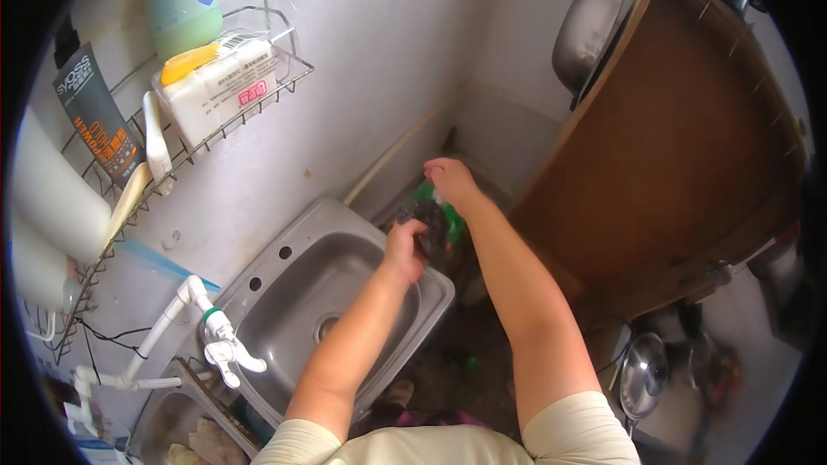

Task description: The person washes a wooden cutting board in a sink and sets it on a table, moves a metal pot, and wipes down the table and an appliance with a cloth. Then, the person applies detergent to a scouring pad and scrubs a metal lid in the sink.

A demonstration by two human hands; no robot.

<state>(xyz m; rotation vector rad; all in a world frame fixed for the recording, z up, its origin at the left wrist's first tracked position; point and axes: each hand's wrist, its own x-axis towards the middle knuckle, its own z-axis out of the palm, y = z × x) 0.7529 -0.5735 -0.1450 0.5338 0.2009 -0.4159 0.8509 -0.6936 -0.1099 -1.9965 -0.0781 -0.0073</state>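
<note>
Beyond the far right corner of the steel sink (314,217), both my hands are close together. My left hand (403,251) is closed round a dark grey, fuzzy wad (433,222) that looks like a steel wool scourer. Just above it, my right hand (450,177) has its fingers curled down at the top of a bright green plastic thing (454,222). The dark wad partly covers this green thing, so its full shape is hidden. Blur hides the contact between the fingers and the green thing.
A white tap (226,346) reaches over the sink's left side. On the wall, a wire rack (185,155) carries a green bottle (183,0), a dark tube (96,112) and a white package (220,90). A brown wooden panel (655,146) stands on the right, near a metal lid (644,375).
</note>
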